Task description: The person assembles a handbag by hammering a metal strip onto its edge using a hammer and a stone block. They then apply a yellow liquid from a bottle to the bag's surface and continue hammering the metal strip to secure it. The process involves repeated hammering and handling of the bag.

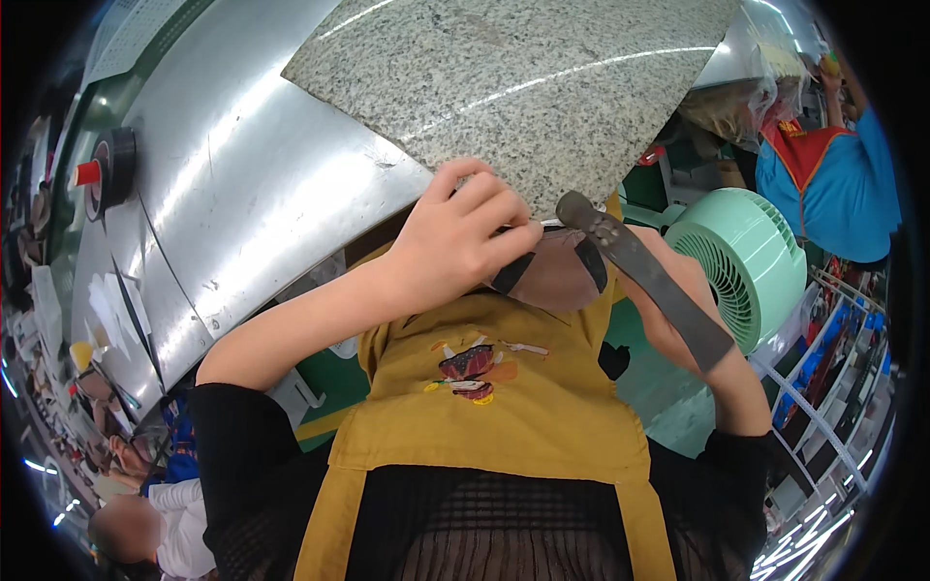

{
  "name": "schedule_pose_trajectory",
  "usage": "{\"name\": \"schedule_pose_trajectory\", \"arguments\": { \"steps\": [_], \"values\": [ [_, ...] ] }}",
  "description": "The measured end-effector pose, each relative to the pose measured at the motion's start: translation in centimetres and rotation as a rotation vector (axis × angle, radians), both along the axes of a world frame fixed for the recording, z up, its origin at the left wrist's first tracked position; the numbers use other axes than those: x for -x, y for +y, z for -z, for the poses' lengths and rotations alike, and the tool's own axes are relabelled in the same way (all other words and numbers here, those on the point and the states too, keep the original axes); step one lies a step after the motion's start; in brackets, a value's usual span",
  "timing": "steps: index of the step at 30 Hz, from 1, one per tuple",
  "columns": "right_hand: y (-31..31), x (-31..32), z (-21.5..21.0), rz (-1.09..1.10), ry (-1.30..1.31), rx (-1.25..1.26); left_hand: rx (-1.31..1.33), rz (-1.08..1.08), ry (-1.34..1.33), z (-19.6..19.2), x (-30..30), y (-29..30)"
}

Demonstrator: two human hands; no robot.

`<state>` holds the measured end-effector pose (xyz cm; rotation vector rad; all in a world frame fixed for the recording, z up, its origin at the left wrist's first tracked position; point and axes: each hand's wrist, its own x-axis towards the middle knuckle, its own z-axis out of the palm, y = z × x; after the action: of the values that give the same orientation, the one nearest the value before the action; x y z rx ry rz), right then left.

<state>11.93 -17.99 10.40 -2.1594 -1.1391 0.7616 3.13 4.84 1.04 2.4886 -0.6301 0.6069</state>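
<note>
My left hand (470, 228) is closed, its curled fingers and thumb pinching the upper left edge of a curved brown-grey piece (557, 271) with black patches on both sides. This piece looks like part of a shoe; it sits against my apron at the near corner of the stone slab (523, 107). On its right is my right hand (668, 286), with a dark metal hammer (644, 266) lying across the back of it. The hammer has a rounded end and a long, flaring flat end. Its handle and most of my right fingers are hidden.
A steel table (242, 184) runs under the slab to the left, with a black spool (118, 172) on it. To the right stands a pale green fan (746, 261), close by my right forearm. Other people (828, 189) are at the far right and lower left.
</note>
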Motion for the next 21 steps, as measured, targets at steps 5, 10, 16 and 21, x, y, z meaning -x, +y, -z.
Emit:
{"name": "schedule_pose_trajectory", "arguments": {
  "steps": [5,10,16,21],
  "values": [
    [0.2,0.6,0.3,-0.042,0.074,0.124,-0.098,0.006,-0.113,0.3,0.1,-0.5],
    [0.7,0.3,-0.3,-0.015,-0.048,-0.126,-0.115,0.021,-0.151,0.5,0.1,-0.4],
    [1.2,0.9,-0.1,-0.025,0.021,0.074,0.162,-0.091,0.156,0.0,0.5,0.0],
    [1.2,0.5,-0.8,0.035,0.08,0.028,0.014,-0.06,0.016,0.4,0.7,-0.1]
  ]
}}
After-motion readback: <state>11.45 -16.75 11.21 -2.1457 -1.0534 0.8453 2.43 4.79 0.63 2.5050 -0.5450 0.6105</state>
